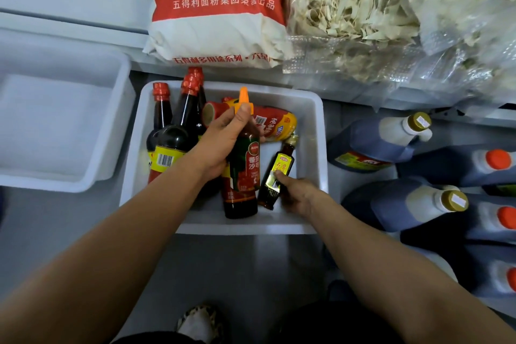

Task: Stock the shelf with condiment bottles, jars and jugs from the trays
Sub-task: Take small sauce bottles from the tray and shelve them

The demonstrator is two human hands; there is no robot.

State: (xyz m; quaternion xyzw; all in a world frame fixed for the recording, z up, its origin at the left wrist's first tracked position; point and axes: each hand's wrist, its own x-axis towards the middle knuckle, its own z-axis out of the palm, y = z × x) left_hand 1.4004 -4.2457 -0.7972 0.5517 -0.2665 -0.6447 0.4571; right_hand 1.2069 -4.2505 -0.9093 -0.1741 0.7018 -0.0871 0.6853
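Both forearms reach down from the bottom of the frame into the white tray [318, 148] on the floor, so that's where all the action is. Biggest stuff first: a red and white flour sack [220, 8] lies up top beside clear bags of dried strips [391, 14], and dark jugs [385, 139] are lined up on the right, some with gold caps, some orange. An empty-looking second tray [64, 120] sits to the left. Inside the middle tray, tall dark sauce bottles [178, 126] with red caps stand at the left wall, and a red and yellow squeeze bottle [276, 123] lies on its side at the back. The left hand [220, 142] has its grip wrapped round a ketchup bottle [243, 170] with an orange nozzle, held over the tray. The right hand [298, 195] pinches a small yellow-labelled oil bottle [276, 176] just beside it.
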